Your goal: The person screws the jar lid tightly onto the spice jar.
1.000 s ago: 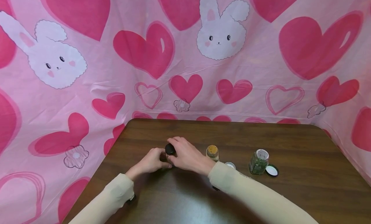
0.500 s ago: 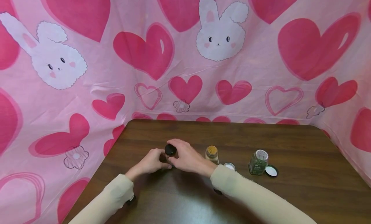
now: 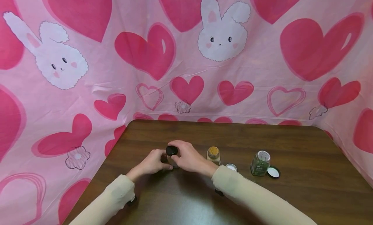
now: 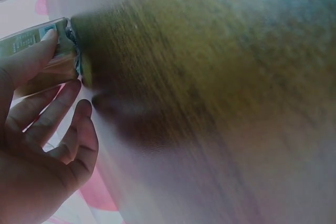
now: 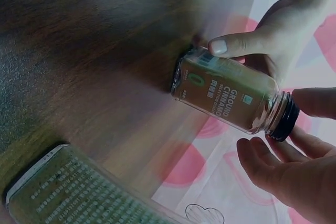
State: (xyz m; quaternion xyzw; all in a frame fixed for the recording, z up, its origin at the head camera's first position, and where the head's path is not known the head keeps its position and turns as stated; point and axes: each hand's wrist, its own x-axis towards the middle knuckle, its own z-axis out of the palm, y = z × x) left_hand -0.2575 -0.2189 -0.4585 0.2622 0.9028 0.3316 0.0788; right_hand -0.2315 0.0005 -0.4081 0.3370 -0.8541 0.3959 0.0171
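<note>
A clear glass jar labelled ground cinnamon (image 5: 226,90), full of brown powder, stands on the table under a black cap (image 3: 172,150). Low on the jar, my left hand (image 3: 152,161) holds it between thumb and fingers; the left wrist view shows that thumb (image 4: 37,59) on the label side. My right hand (image 3: 187,156) has its thumb and fingertips around the black cap (image 5: 285,119). Part of the jar is hidden behind both hands in the head view.
Just right of my right hand is an uncapped jar of yellow powder (image 3: 213,156), with a lid (image 3: 231,167) beside it. Farther right stands a jar of green herbs (image 3: 259,164) with a perforated white top, its lid (image 3: 273,171) lying alongside. Pink heart-patterned cloth (image 3: 157,98) surrounds the wooden table (image 3: 247,137).
My right thumb and fingers have shifted slightly around the cap, and a bit more of the jar shows between my hands. The left hand keeps its place.
</note>
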